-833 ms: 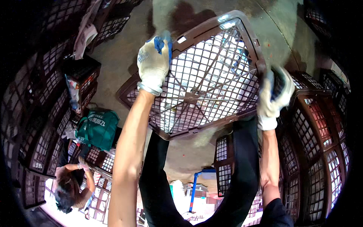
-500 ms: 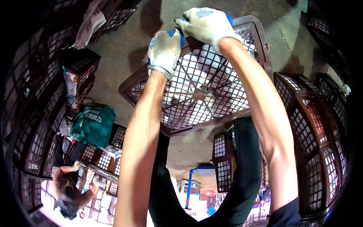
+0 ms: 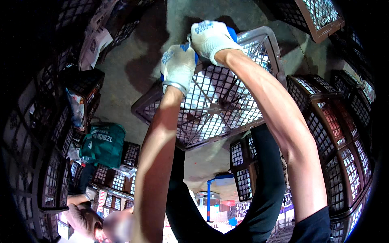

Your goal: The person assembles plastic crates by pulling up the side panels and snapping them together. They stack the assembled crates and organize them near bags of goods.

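A brown plastic mesh crate (image 3: 214, 108) lies tilted across the view between my arms, with spokes meeting at the middle of its lattice. White material shows through the mesh. Both my hands wear white knit gloves with blue palms. My left hand (image 3: 177, 67) is closed at the crate's far rim. Just right of it and a little farther off, my right hand (image 3: 211, 37) is closed at the same rim. The two fists nearly touch. Their backs face up, so the curled fingertips are hidden. The crate's near edge lies across my dark trousers (image 3: 265, 182).
Stacked mesh crates (image 3: 320, 121) line the right side, others the left. Another crate (image 3: 320, 18) hangs into view at upper right. A green bag (image 3: 103, 143) sits on crates at left. A co-worker (image 3: 87, 218) is at lower left. Concrete floor (image 3: 178, 24) lies beyond my hands.
My hands and the crate sit lower in the view; the surroundings have shifted too. A crate has come in at upper right. The co-worker has shifted lower and to the right.
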